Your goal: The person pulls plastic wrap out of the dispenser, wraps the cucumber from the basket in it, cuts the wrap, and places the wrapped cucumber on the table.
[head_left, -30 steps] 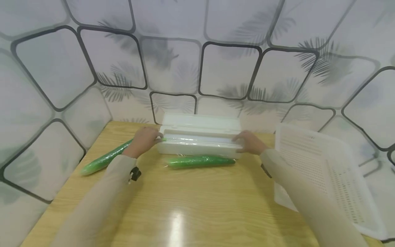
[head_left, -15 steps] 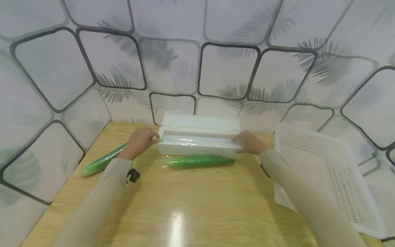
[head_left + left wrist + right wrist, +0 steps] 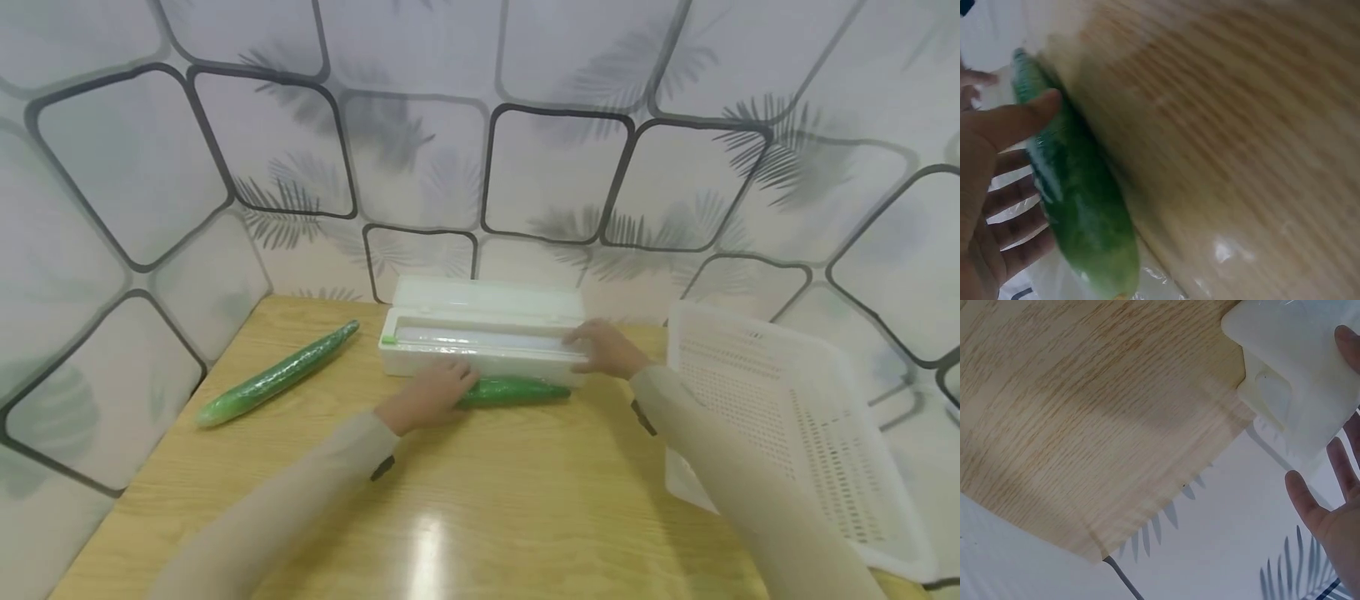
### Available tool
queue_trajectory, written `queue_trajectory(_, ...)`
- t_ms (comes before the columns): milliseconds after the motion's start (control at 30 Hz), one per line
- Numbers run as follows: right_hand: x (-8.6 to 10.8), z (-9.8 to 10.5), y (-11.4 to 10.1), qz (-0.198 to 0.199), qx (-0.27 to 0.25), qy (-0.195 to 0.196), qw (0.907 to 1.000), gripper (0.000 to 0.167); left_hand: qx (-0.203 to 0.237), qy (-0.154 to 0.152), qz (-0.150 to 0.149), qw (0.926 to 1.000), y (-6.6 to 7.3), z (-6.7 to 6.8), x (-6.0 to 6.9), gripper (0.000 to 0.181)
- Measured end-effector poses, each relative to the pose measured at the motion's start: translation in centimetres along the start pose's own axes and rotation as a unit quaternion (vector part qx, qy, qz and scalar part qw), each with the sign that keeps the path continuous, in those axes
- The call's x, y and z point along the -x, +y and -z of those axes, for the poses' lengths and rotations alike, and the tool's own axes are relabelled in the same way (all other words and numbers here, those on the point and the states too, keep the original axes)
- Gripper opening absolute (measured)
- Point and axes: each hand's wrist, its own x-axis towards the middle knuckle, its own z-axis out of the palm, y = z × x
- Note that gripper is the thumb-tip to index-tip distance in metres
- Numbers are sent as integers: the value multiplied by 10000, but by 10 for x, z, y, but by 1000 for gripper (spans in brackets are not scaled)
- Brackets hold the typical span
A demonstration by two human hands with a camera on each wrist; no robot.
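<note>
In front of the white cling film dispenser (image 3: 420, 364) lies a green cucumber (image 3: 517, 392), its pale end hidden by my left hand (image 3: 431, 396) in the head view. My thumb lies over that cucumber (image 3: 1085, 212) in the left wrist view, while the fingers reach round its other side, tips hidden. Clear film clings to its skin. My right hand (image 3: 609, 348) holds the dispenser's right end, thumb in front and some fingers spread past the box (image 3: 1310, 369). The lid (image 3: 487, 293) stands raised, and a green slider (image 3: 388, 340) sits at the left of the cutting rail.
A second cucumber in film (image 3: 277, 375) lies slantwise at the left of the wooden table (image 3: 525, 500). A white perforated plastic basket (image 3: 750, 417) stands at the right, partly behind my right sleeve. Patterned wall covering (image 3: 420, 158) rises directly behind the table.
My left hand has let go of the green slider at the rail's left end and moved right and nearer, onto the front cucumber. The right hand stays at the dispenser.
</note>
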Motion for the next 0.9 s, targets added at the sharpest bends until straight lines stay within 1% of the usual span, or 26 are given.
queue_trajectory(67, -1, 0, -1, 27, -29, -48, 10000, 43, -149, -77, -54, 9998, -1, -3, -1, 44)
queue_trajectory(100, -1, 0, -1, 19, -30, -80, 10000, 44, -215, -74, -103, 9997, -1, -4, -1, 42)
queue_trajectory(167, -2, 0, 0, 18, -16, -160, 9999, 45, -205, -19, -176, 9996, -2, -3, 0, 37)
queue_trajectory(267, -3, 3, -1, -23, -39, -314, 9995, 49, -64, -43, -287, 9996, -2, 0, 2, 33)
queue_trajectory(333, -3, 6, -1, -74, -56, -426, 9990, 52, 142, -157, -337, 9992, 0, 2, 4, 33)
queue_trajectory(467, -4, 13, -3, -177, -106, -636, 9978, 55, 480, -695, -262, 9961, 9, 8, 9, 37)
queue_trajectory(600, -5, 15, -5, -213, -128, -701, 9972, 53, 759, -1287, -138, 9887, 20, 17, 17, 38)
queue_trajectory(667, -5, 16, -7, -176, -128, -707, 9973, 52, 895, -1477, -114, 9849, 24, 21, 20, 39)
queue_trajectory(800, -7, 17, -8, -175, 14, -809, 9966, 53, 1237, -1779, 133, 9761, 32, 26, 24, 44)
queue_trajectory(833, -7, 19, -10, -204, 66, -866, 9960, 55, 1282, -1828, 207, 9745, 33, 26, 25, 45)
queue_trajectory(900, -6, 23, -17, -395, 171, -993, 9941, 58, 1319, -1910, 356, 9720, 35, 25, 26, 50)
